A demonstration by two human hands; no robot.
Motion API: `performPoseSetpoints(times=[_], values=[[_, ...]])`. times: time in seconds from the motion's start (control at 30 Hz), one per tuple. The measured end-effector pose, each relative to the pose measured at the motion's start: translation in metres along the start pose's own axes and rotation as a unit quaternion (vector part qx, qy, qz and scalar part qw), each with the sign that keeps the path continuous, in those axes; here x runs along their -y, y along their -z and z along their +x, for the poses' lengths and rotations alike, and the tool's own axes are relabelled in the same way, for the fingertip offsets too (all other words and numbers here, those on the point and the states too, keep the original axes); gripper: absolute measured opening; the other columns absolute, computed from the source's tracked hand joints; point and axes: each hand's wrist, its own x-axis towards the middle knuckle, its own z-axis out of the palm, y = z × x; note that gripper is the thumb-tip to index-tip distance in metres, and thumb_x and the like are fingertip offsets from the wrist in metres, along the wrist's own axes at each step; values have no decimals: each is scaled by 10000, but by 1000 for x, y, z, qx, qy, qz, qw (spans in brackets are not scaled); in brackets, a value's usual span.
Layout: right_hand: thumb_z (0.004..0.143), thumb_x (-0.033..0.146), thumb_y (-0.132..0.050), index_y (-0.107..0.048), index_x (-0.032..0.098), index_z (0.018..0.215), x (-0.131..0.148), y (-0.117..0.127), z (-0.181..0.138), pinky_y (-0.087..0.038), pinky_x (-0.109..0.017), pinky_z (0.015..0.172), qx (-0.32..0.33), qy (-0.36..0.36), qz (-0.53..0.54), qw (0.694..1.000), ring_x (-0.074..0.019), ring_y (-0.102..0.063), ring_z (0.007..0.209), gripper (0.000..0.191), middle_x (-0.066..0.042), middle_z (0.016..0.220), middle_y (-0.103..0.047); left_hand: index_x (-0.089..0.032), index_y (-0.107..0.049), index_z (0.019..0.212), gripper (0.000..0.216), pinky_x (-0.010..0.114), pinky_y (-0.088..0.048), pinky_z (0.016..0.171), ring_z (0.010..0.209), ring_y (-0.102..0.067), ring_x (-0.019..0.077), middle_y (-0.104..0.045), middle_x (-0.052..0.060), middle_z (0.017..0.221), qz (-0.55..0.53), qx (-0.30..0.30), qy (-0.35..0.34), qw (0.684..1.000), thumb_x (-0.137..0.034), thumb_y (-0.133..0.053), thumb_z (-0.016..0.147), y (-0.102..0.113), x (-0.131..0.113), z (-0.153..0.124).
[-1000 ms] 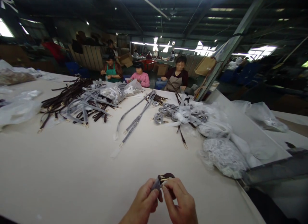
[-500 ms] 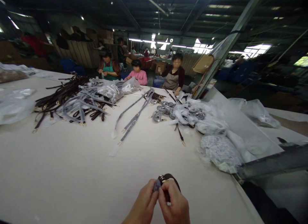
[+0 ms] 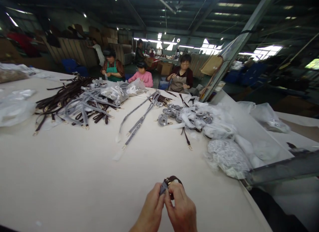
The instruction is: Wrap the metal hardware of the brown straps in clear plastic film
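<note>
My left hand (image 3: 151,210) and my right hand (image 3: 181,210) meet at the near edge of a wide white table (image 3: 74,178). Both pinch a rolled dark brown strap (image 3: 171,180) with a gold clasp, part of it wrapped in clear film. The left fingers hold the wrapped end; the right fingers curl over the coil. Further off lie a pile of brown and film-wrapped straps (image 3: 74,104), two long wrapped straps (image 3: 139,120) and a heap of coiled straps (image 3: 184,117).
Plastic bags (image 3: 228,155) lie at the right, more bags (image 3: 15,107) at the left. Three people (image 3: 143,75) sit working at the far side of the table. A slanted steel post (image 3: 229,56) rises at the right. A dark gap (image 3: 279,208) borders the table's right edge.
My hands have closed in on each other around the strap and shifted slightly. The view tilted down and left a little. People in the background moved.
</note>
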Motion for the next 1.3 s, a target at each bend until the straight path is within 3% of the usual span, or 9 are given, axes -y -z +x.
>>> performPoseSetpoints(times=[0.17,0.57,0.63,0.73,0.8,0.93,1.03,1.17,1.3], values=[[931,152,-421,-564,187,890,-5,-6,-4,-576,-222,593,7,14,24,1000,-172,-712,734,152,-79,801,-705,-193,-565,992,307,314,-404,847,911,-529,207,-634,63,984,-13,-19,27,999,-473,-471,909,-1,5,-1],[901,211,-459,-497,223,782,-14,0,-21,-455,-197,462,88,-153,140,974,-106,-526,473,125,43,597,-537,-187,-530,946,174,298,-389,776,833,-504,174,-574,25,878,52,13,60,997,-285,-409,868,7,9,-2],[901,265,-502,-545,217,834,-26,7,-25,-508,-231,564,87,-158,120,976,-137,-596,580,93,10,669,-601,-189,-526,908,142,297,-383,790,838,-508,172,-571,17,857,81,20,41,996,-253,-411,855,13,5,-2],[887,418,-556,-594,219,1138,-41,20,-19,-511,-384,941,130,-171,153,964,-253,-626,1095,323,-121,1170,-664,-189,-530,856,104,279,-379,771,825,-511,162,-566,0,830,93,64,23,993,-252,-448,849,25,-6,-4],[922,514,-456,-544,217,1264,-43,26,-10,-471,-417,1000,231,-227,248,913,-260,-594,1160,461,-131,1231,-646,-184,-552,860,97,267,-376,758,821,-512,155,-569,-9,831,105,93,28,990,-245,-479,841,35,-16,-6],[904,654,-387,-620,160,844,-32,35,12,-429,-262,577,450,-317,401,733,-133,-528,561,549,10,593,-561,-187,-641,927,164,247,-383,762,836,-529,148,-612,-17,860,158,130,43,978,-189,-570,780,55,-34,-10],[831,676,-513,-540,162,744,-21,39,24,-265,-214,448,512,-346,459,638,-65,-367,431,522,59,518,-472,-222,-708,991,238,234,-398,776,848,-555,150,-639,-14,884,186,183,14,965,-210,-667,757,67,-43,-12],[800,606,-617,-523,165,864,-10,44,36,-168,-196,406,530,-361,497,585,-34,-289,410,455,92,531,-448,-262,-681,1136,367,256,-429,824,873,-587,171,-682,8,949,261,224,-33,938,-274,-724,772,75,-48,-14],[841,558,-587,-588,139,908,-3,43,39,-154,-201,388,544,-363,512,557,-26,-281,386,424,87,520,-445,-266,-414,1424,754,305,-449,935,979,-613,195,-693,48,1106,300,211,-23,930,-164,-732,747,74,-43,-15]])
